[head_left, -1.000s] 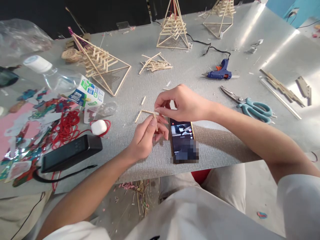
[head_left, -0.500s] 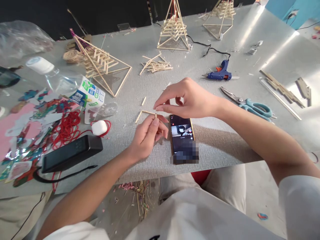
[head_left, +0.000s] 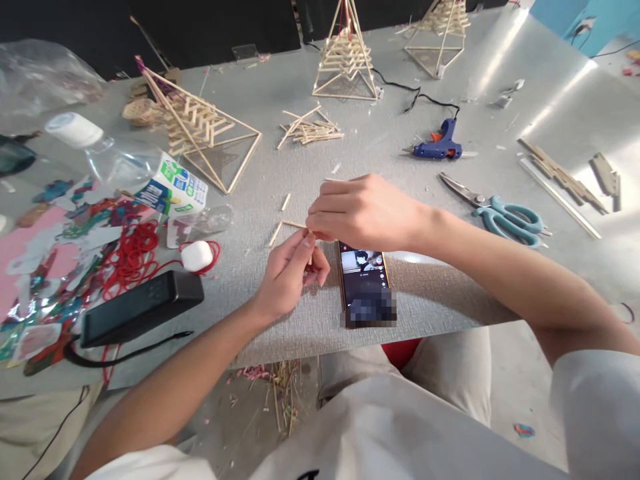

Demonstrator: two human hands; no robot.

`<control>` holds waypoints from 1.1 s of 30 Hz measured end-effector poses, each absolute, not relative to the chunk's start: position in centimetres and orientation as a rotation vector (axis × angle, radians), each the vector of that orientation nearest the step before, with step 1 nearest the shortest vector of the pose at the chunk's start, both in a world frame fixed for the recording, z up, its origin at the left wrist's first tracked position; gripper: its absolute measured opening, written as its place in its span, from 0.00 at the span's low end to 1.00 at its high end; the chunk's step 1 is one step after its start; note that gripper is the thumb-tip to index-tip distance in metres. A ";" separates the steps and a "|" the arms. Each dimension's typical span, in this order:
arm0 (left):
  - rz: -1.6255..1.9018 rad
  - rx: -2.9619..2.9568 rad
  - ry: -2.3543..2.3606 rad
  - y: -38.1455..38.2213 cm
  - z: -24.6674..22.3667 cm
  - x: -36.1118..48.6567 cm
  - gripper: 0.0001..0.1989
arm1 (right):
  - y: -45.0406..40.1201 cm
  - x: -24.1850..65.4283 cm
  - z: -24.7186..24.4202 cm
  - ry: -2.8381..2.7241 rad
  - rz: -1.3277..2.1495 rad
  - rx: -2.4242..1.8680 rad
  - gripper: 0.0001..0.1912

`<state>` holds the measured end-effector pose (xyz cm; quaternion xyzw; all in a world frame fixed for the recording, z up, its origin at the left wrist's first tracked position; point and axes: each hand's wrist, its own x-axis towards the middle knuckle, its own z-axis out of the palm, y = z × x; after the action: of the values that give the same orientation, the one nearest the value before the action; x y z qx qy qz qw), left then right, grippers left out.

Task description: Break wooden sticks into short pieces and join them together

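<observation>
Between its thumb and fingers, my left hand (head_left: 287, 275) pinches thin wooden sticks (head_left: 290, 224) joined in an angled shape, whose bent end juts out to the left. My right hand (head_left: 353, 210) has its fingers closed together right at the left thumb tip; whatever they grip is hidden. A pale stick end (head_left: 334, 179) shows just behind the right knuckles. A short loose stick (head_left: 285, 202) lies beyond the left hand. Under and beside the right hand is a phone (head_left: 364, 283) with its screen lit.
Stick pyramids (head_left: 345, 63) stand at the back, with a pile of sticks (head_left: 315, 130) nearer. A blue glue gun (head_left: 440, 143), scissors (head_left: 500, 212) and wood strips (head_left: 565, 173) lie right. Left are a plastic bottle (head_left: 135, 163), red cord (head_left: 133, 257) and a black device (head_left: 143, 307).
My right hand has come down and toward me, its fingers closing at the left thumb tip. My left hand keeps its pinch, its other fingers shifting slightly.
</observation>
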<state>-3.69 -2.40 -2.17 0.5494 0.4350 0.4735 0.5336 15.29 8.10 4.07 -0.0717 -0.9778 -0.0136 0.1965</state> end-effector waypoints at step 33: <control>1.181 1.483 1.033 -2.6 -2.2 -3.8 0.14 | 9.6 15.2 3.4 -2.402 0.595 -0.408 0.14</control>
<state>-3.82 -2.62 -2.23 0.6058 0.4220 0.4821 0.4717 15.19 9.58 3.43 -0.1547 -0.9101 0.2254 0.3114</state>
